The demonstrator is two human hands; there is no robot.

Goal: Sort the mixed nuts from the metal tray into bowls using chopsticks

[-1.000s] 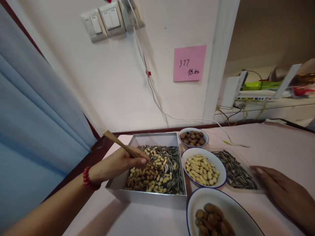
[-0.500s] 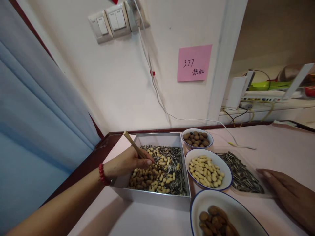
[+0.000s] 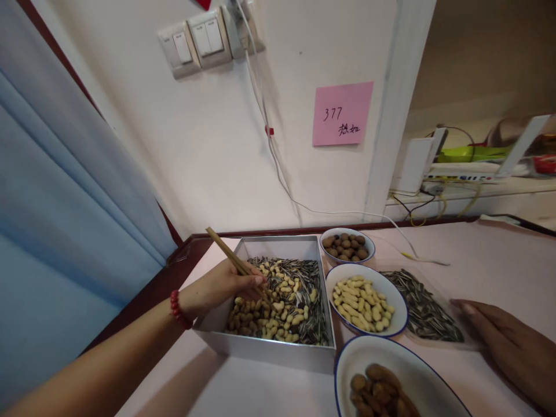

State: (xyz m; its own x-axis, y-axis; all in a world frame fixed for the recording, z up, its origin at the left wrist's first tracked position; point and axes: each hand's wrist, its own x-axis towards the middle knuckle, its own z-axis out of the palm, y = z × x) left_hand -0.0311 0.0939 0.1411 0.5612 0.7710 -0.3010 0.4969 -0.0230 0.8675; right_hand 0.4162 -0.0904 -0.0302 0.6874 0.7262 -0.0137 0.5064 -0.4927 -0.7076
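Note:
My left hand (image 3: 232,284), with a red bead bracelet (image 3: 177,310) at the wrist, is closed round a pair of wooden chopsticks (image 3: 223,249). The tips point down into a grey box (image 3: 278,350), where peanuts (image 3: 284,286) lie mixed with striped sunflower seeds (image 3: 319,324) and browner nuts. At the right edge, my right hand (image 3: 516,344) grips the side of a clear shallow tray (image 3: 467,336) of sunflower seeds (image 3: 430,310), thumb uppermost; its other fingers are partly hidden.
Beside the box stand blue-rimmed white bowls: one with round brown nuts (image 3: 346,248), one with peanuts (image 3: 362,304), one with almond-like brown nuts (image 3: 380,391) in front. A white cable (image 3: 347,211) runs onto the table. A blue curtain (image 3: 65,202) hangs left.
My left hand has shifted slightly left, and the chopsticks' upper end has moved left and a little up. My right hand stays at the tray.

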